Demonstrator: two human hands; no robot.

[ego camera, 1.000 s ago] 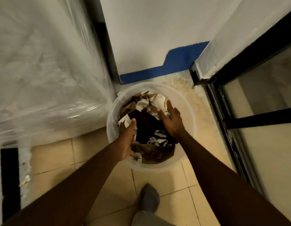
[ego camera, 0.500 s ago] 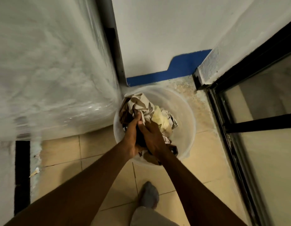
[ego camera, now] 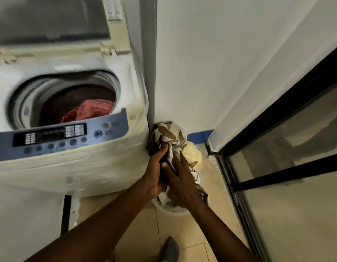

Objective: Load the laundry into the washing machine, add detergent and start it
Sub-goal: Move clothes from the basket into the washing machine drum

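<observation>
A white top-loading washing machine [ego camera: 73, 167] stands at the left with its lid [ego camera: 50, 19] raised. Red and dark clothes [ego camera: 92, 110] lie in its drum. Its blue control panel [ego camera: 60, 137] faces me. My left hand [ego camera: 154, 173] and my right hand [ego camera: 181, 178] together grip a bundle of brown-and-white patterned laundry [ego camera: 169, 137], lifted beside the machine's right corner. Below the bundle a white plastic bucket [ego camera: 171, 209] sits on the floor, mostly hidden by my hands. Cream cloth [ego camera: 192, 152] hangs from the bundle.
A white wall with a blue base stripe [ego camera: 199, 134] is straight ahead. A black-framed glass door [ego camera: 288, 167] closes off the right side. The floor is beige tile [ego camera: 182, 235], and my foot in a grey sock [ego camera: 170, 248] stands near the bottom.
My hands went from reaching into the bucket to clasping the clothes, then lifted the bundle up out of it. My view swung up and left, bringing the open washer into sight.
</observation>
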